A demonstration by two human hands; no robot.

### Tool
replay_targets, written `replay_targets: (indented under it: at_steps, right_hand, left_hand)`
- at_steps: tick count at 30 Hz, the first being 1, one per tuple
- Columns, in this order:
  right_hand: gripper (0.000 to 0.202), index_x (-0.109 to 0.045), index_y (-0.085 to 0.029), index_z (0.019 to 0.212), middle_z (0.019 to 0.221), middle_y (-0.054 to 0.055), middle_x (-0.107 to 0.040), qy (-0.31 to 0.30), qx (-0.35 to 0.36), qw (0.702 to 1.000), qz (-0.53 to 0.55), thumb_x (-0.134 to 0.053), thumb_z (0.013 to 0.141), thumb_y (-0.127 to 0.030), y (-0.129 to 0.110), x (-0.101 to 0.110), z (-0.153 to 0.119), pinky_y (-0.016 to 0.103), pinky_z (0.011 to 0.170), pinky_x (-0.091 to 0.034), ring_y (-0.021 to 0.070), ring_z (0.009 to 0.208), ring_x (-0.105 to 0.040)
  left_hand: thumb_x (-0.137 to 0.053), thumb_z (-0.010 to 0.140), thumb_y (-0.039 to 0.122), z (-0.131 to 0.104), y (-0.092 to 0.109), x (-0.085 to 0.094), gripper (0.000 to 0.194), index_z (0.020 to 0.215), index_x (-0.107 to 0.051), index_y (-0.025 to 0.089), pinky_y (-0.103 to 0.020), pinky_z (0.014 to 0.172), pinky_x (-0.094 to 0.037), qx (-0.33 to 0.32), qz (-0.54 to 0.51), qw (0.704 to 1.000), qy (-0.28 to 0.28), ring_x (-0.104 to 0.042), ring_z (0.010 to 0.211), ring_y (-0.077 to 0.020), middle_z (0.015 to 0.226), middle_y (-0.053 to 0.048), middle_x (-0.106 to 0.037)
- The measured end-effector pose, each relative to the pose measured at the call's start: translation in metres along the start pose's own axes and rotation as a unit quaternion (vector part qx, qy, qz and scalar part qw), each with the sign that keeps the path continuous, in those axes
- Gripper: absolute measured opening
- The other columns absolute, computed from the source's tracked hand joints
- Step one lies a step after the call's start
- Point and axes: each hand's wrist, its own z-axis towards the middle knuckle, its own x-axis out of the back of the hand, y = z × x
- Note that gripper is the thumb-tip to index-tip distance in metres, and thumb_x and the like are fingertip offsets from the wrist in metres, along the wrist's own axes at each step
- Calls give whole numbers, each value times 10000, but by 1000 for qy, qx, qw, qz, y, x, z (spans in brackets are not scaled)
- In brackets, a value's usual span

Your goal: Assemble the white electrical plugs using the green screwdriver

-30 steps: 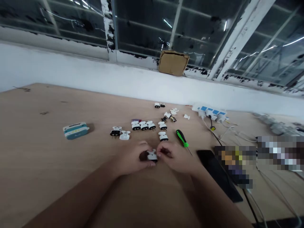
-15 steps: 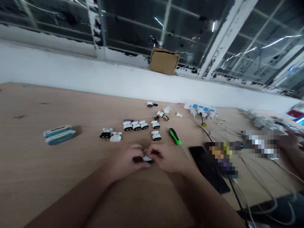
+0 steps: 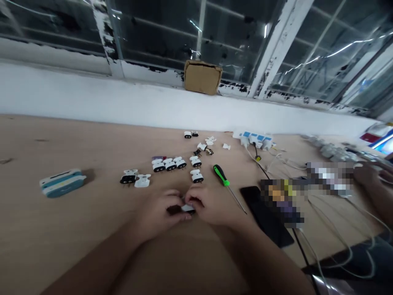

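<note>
Between my two hands, low over the table, is a small white and black plug [image 3: 187, 208], partly hidden by fingers. My left hand [image 3: 159, 211] grips it from the left, thumb and fingers closed around its side. From the right, my right hand [image 3: 208, 205] pinches its upper part. Just beyond stand similar white plugs with black pin faces: a row of three [image 3: 170, 164] and a pair, one of them a plug [image 3: 197, 176] nearest my right hand. A black plug base [image 3: 128, 178] sits beside a white shell [image 3: 143, 180] to the left.
A green and black screwdriver [image 3: 221, 175] and a dark phone [image 3: 266, 217] lie to the right. Farther back are a power strip [image 3: 253, 139] with cords and loose plug parts [image 3: 210, 141]. A blue and white object [image 3: 63, 183] stands left. Another person's hand [image 3: 368, 176] works at far right.
The view has shifted slightly, so the table's things appear farther left. Both my hands stay on the plug, with the right fingers a little more closed over it.
</note>
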Motion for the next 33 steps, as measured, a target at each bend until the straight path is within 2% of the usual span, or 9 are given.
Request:
replay_targets:
  at_steps: [6, 17, 22, 25, 30, 33]
  right_hand:
    - [244, -716, -225, 919, 901, -13, -734, 35, -34, 997, 56, -590, 853, -27, 2, -1, -1, 240, 720, -427, 140, 817, -640]
    - [186, -705, -222, 870, 843, -21, -693, 30, -47, 994, 92, -624, 834, -59, 6, -12, 2, 242, 680, -443, 138, 749, -616]
    - [203, -745, -213, 822, 884, -6, -706, 28, -38, 994, 98, -656, 816, -31, 8, -10, 3, 239, 719, -463, 137, 814, -651]
    - [229, -785, -203, 841, 896, -1, -702, 14, -21, 995, 98, -642, 819, -25, 12, -9, 3, 231, 685, -454, 129, 791, -645]
    - [156, -832, -196, 862, 939, 21, -718, -3, -1, 995, 101, -687, 857, -139, 15, -6, -1, 247, 693, -450, 147, 814, -655]
    - [152, -848, -208, 878, 979, 33, -740, -6, 3, 997, 78, -705, 854, -161, 13, -2, -4, 264, 708, -456, 168, 840, -671]
  left_hand:
    - [-850, 878, 360, 0, 4, 1, 137, 900, -812, 230, -275, 765, -507, 13, 27, 1000, 1, -694, 875, -194, 956, -24, -750]
    - [-837, 878, 382, 0, 4, 1, 147, 901, -806, 241, -269, 770, -507, 28, 4, 1000, -11, -694, 898, -193, 991, -21, -748]
    - [-855, 855, 357, -1, 0, -1, 147, 889, -789, 230, -263, 748, -493, 38, 3, 999, -5, -687, 891, -194, 957, -16, -747]
    - [-860, 845, 344, 0, 0, -1, 149, 854, -777, 221, -256, 730, -490, 37, 3, 999, -3, -691, 873, -186, 941, -13, -745]
    - [-861, 838, 379, 0, 5, 2, 176, 859, -783, 223, -255, 705, -497, 45, 22, 999, 2, -690, 823, -177, 928, -16, -745]
    - [-840, 868, 383, -2, 3, 1, 158, 923, -807, 238, -258, 709, -512, 22, 27, 999, 3, -704, 834, -181, 956, -23, -761]
